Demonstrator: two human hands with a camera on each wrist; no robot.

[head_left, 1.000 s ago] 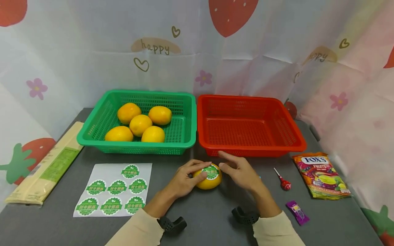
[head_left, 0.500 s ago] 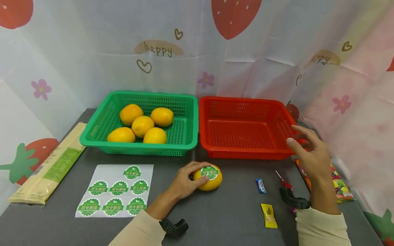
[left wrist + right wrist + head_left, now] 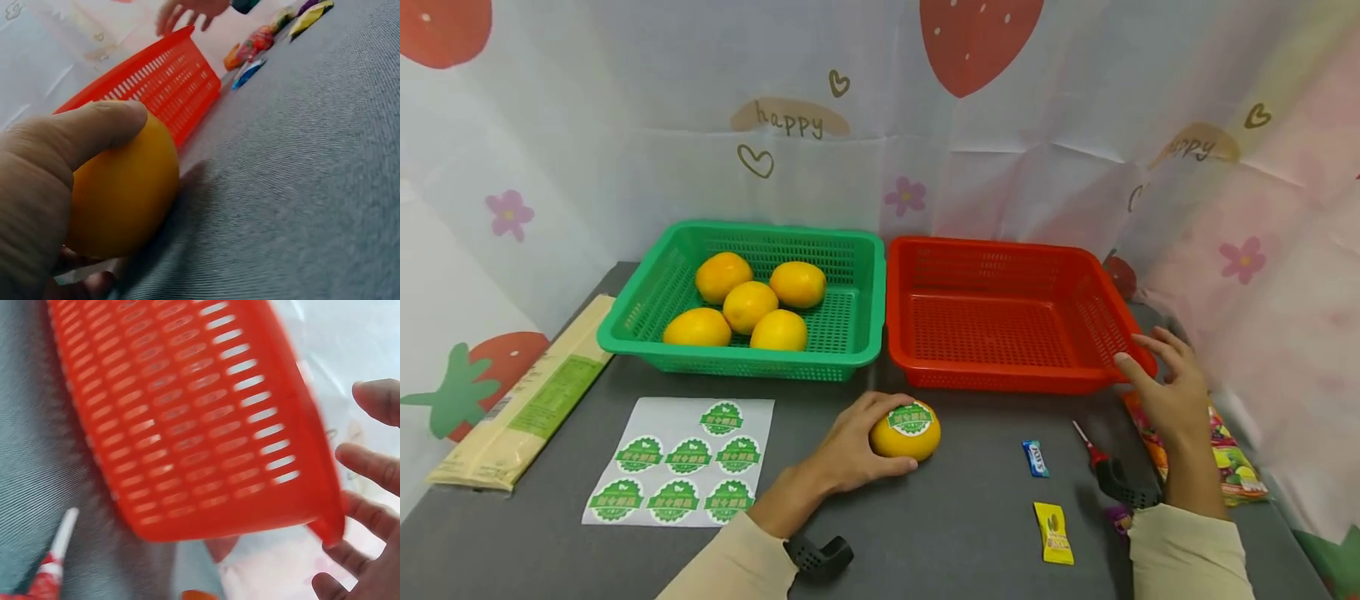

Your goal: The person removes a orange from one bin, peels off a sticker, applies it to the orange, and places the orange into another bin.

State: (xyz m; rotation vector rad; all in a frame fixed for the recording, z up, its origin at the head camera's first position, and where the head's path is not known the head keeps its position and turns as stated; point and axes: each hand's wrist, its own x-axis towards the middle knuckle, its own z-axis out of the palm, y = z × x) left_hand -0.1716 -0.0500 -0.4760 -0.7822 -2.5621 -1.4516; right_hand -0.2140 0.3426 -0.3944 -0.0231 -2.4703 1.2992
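A yellow-orange fruit (image 3: 906, 432) with a green round sticker on top lies on the grey table in front of the two baskets. My left hand (image 3: 857, 442) grips it from the left, thumb curled round its near side; the left wrist view shows the thumb (image 3: 94, 128) over the fruit (image 3: 125, 194). My right hand (image 3: 1150, 367) hovers with spread fingers at the front right corner of the empty red basket (image 3: 1000, 379). In the right wrist view its fingers (image 3: 369, 462) sit just beside that corner of the basket (image 3: 187, 412); contact is unclear.
A green basket (image 3: 850, 333) holding several unlabelled fruits stands left of the red one. A sheet of green stickers (image 3: 685, 467) and a long beige packet (image 3: 523, 400) lie at the left. A blue sweet (image 3: 1035, 458), a yellow sweet (image 3: 1054, 533), a red lollipop (image 3: 1093, 450) and a sweets bag (image 3: 1225, 454) lie at the right.
My right hand left the stickered fruit and swung right to the red basket's front right corner, then dropped a little. The left hand kept its hold on the fruit.
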